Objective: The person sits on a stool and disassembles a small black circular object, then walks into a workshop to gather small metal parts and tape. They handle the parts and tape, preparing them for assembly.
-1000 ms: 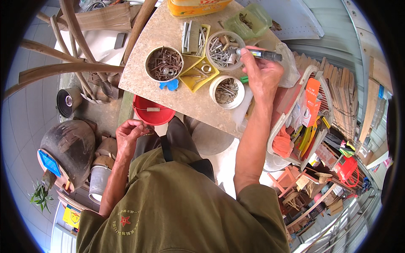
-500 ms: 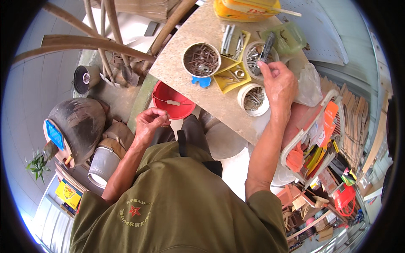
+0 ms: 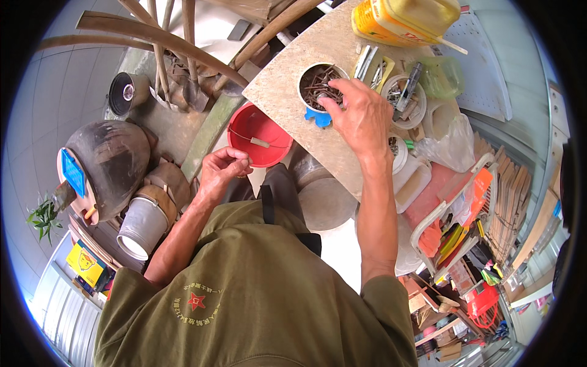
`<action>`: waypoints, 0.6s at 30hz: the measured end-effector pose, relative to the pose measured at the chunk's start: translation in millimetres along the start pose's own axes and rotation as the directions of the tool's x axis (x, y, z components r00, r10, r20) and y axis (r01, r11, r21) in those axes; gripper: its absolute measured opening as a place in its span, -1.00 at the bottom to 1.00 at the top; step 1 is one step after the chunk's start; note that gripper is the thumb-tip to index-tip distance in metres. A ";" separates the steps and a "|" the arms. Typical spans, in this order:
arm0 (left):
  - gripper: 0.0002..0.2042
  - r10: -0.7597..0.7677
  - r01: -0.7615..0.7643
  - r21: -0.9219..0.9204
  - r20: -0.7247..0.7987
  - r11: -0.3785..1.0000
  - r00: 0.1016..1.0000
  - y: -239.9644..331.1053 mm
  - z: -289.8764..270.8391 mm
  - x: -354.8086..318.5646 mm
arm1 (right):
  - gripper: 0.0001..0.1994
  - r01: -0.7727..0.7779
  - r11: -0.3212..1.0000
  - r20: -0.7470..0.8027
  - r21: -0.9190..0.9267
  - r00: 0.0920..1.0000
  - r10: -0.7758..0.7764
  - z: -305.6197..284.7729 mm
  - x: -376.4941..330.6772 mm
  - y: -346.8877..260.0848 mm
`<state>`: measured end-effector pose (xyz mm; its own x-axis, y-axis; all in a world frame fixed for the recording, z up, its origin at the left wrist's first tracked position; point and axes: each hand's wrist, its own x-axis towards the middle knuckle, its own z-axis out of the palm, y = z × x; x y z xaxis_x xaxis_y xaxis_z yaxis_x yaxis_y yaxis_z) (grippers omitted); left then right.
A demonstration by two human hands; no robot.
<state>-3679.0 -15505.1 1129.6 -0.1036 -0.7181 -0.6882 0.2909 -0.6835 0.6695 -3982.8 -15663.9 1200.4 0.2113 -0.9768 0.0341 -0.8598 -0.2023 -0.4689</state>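
Note:
Over a round white tub [image 3: 300, 96] of rusty nails [image 3: 315, 84] is my right hand [image 3: 364, 119], its thumb and index finger spread at the tub's right side. Nothing shows between those fingertips, though the other fingers are partly hidden. My left hand [image 3: 223, 172] hovers in front of my body, thumb and fingertips pinched together; whatever they hold, if anything, is too small to make out. Just beyond it stands a red bucket [image 3: 247, 127] with a wire handle. A blue plastic piece [image 3: 319, 118] lies against the nail tub.
Right of my right hand, a dark-handled tool [image 3: 411, 85] rests across a clear tub [image 3: 422, 109] of screws. A yellow jug [image 3: 400, 24] and a green container [image 3: 446, 77] stand farther back. Long wooden handles [image 3: 147, 46] lean at the left. A red chair [image 3: 422, 199] stands right.
My right hand has moved left from the dark-handled tool at the screw tub to the rusty nails, and its fingers have spread. My left hand stays pinched near the red bucket.

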 end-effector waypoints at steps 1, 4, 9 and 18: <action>-0.90 0.001 -0.001 -0.009 0.004 1.000 1.000 -0.4 -2.2 -0.4 | -0.72 0.021 1.000 -0.004 -0.007 1.000 -0.021 1.0 4.0 -0.7; -0.90 0.003 -0.003 0.002 -0.025 1.000 1.000 1.4 -7.9 -1.8 | -0.81 -0.012 0.999 -0.030 -0.042 1.000 0.010 4.6 13.1 -4.4; -0.90 0.007 -0.008 -0.015 -0.034 1.000 0.999 0.7 -19.4 -4.4 | -0.90 -0.091 0.996 -0.085 -0.002 0.992 0.090 2.9 7.1 7.1; -0.91 0.000 0.000 -0.033 -0.027 0.999 1.000 3.2 -23.7 -0.4 | -0.92 0.016 1.000 -0.034 -0.011 0.999 -0.017 9.1 10.1 8.6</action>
<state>-3655.4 -15503.9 1125.3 -0.0780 -0.7140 -0.6957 0.3226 -0.6784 0.6601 -3983.8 -15674.9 1188.7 0.2093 -0.9752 0.0721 -0.8613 -0.2188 -0.4585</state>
